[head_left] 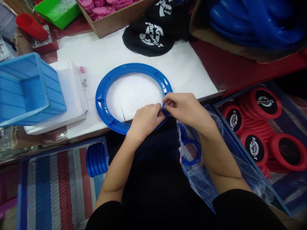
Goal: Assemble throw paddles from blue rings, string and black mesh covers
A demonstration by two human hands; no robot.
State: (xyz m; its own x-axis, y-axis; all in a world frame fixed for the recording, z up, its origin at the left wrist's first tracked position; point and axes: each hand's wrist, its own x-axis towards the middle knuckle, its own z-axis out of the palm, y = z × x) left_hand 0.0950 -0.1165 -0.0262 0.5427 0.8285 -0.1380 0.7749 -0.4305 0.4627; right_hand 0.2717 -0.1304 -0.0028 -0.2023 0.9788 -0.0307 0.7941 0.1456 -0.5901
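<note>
A large blue plastic ring (pixel 101 105) lies on the white sheet, its ribbed, hollow side facing up. Over its lower right edge my left hand (pixel 147 120) is closed, thumb and fingers pressed together. My right hand (pixel 185 107) meets it there from the right, fingers pinched. A small blue piece (pixel 162 105) shows between the fingertips of both hands; whether it is loose or part of the ring I cannot tell. What else my left fingers hold is hidden. Beyond the ring lie black fabric discs (pixel 148 40) with white printing.
A blue bin (pixel 48 92) stands on white foam at left. Behind are a green tray (pixel 55 19), a red cup (pixel 31 27) and a carton (pixel 103 27) of pink pieces. Blue rings (pixel 240 25) fill a box at right; a crate (pixel 279 199) below holds red-rimmed discs (pixel 254 147).
</note>
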